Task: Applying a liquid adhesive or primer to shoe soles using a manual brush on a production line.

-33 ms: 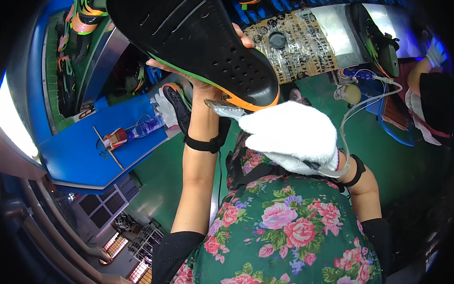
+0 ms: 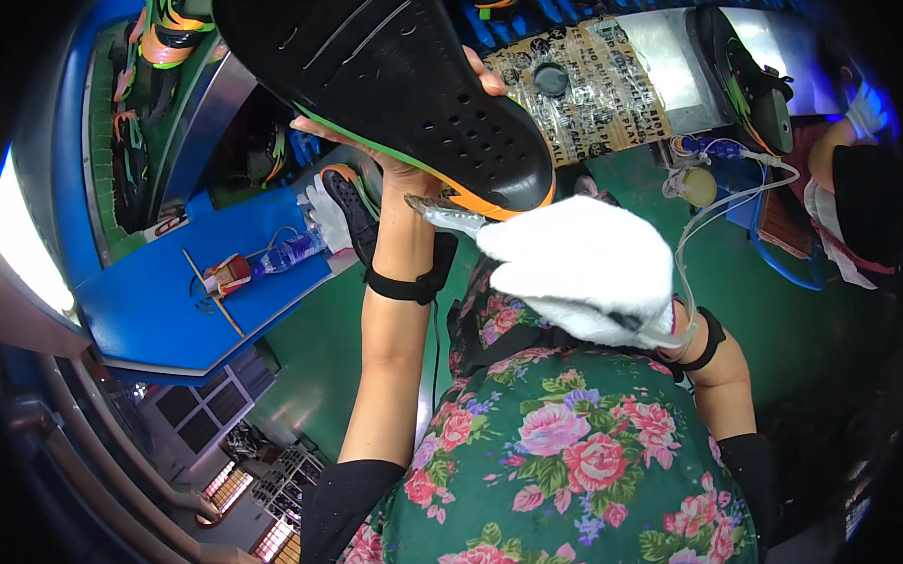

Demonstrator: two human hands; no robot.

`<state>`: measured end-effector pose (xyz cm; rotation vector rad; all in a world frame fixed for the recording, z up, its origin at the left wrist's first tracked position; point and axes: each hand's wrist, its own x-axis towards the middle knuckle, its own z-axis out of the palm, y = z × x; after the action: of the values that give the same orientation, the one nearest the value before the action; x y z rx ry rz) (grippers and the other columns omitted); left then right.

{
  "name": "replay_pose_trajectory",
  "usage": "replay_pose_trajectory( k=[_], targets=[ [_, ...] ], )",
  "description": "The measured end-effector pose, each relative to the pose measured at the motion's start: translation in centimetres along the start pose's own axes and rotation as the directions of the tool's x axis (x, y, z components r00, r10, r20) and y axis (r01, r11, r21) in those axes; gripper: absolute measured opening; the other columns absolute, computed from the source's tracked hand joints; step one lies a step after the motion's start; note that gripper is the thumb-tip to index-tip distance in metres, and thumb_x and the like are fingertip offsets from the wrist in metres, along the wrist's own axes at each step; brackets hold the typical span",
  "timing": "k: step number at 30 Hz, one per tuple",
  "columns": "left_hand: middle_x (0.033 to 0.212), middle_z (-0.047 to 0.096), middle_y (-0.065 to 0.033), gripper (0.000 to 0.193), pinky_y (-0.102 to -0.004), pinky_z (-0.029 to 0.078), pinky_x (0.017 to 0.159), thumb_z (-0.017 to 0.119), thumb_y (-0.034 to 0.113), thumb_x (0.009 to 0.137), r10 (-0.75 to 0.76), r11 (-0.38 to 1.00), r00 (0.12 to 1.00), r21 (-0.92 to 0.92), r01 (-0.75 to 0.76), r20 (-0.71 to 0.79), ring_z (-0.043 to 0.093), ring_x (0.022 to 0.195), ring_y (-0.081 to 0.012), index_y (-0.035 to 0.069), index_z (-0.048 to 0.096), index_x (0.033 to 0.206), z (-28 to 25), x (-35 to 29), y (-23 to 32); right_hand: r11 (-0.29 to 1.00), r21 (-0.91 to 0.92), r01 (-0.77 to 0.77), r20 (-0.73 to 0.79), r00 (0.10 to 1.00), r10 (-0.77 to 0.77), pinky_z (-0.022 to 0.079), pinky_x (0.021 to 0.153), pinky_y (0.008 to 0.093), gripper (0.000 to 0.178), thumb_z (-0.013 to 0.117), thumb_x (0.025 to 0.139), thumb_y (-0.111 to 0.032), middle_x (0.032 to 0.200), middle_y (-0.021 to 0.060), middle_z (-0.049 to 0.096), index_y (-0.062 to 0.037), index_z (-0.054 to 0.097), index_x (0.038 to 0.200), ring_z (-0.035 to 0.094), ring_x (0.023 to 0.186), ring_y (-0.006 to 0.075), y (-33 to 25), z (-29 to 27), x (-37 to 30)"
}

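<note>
My bare left hand (image 2: 396,163) grips a black shoe sole (image 2: 385,95) from beneath, fingers showing past its far edge. The sole has a cluster of small holes, a few raised lines, and a green-to-orange rim. Wearing a white knit glove, my right hand (image 2: 582,272) is closed around a brush (image 2: 451,218). The brush's bristles point left, just below the sole's orange edge and over my left wrist; whether they touch is unclear. A thin clear hose (image 2: 685,244) runs from near my right wrist toward the far right. The brush's handle is hidden by the glove.
On the blue table (image 2: 144,303) at left lie a bottle (image 2: 289,254), a stick and another sole (image 2: 349,201). A taped cardboard bench top (image 2: 604,88) with a black round piece lies ahead. Beyond it stands a dark shoe (image 2: 738,78). Another person's gloved hand (image 2: 868,108) shows far right.
</note>
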<state>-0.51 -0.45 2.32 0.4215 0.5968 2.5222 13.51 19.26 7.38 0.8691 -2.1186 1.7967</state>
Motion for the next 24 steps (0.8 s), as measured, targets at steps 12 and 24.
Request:
replay_pose_trajectory(
  k=[12, 24],
  targets=[
    [0.113, 0.066, -0.0236, 0.144, -0.05, 0.058, 0.089, 0.043, 0.113, 0.048, -0.006, 1.0, 1.0, -0.029, 0.006, 0.021, 0.069, 0.102, -0.0376, -0.007, 0.059, 0.128, 0.6, 0.3, -0.6, 0.986, 0.07, -0.148, -0.163, 0.974, 0.158, 0.06, 0.086, 0.0388, 0.023, 0.082, 0.077, 0.005, 0.11, 0.0163, 0.079, -0.0033, 0.079, 0.098, 0.076, 0.099, 0.0303, 0.1, -0.9, -0.7],
    [0.116, 0.066, -0.0204, 0.12, -0.044, 0.051, 0.096, 0.056, 0.099, 0.069, -0.018, 0.995, 0.989, 0.101, 0.003, 0.145, 0.067, 0.104, -0.0316, -0.004, 0.06, 0.13, 0.4, 0.6, -1.2, 0.967, 0.138, -0.215, -0.275, 0.929, 0.246, 0.06, 0.086, 0.037, 0.021, 0.08, 0.08, 0.006, 0.111, 0.0179, 0.078, -0.0021, 0.077, 0.1, 0.076, 0.1, 0.0289, 0.9, -0.8, -2.2]
  ],
)
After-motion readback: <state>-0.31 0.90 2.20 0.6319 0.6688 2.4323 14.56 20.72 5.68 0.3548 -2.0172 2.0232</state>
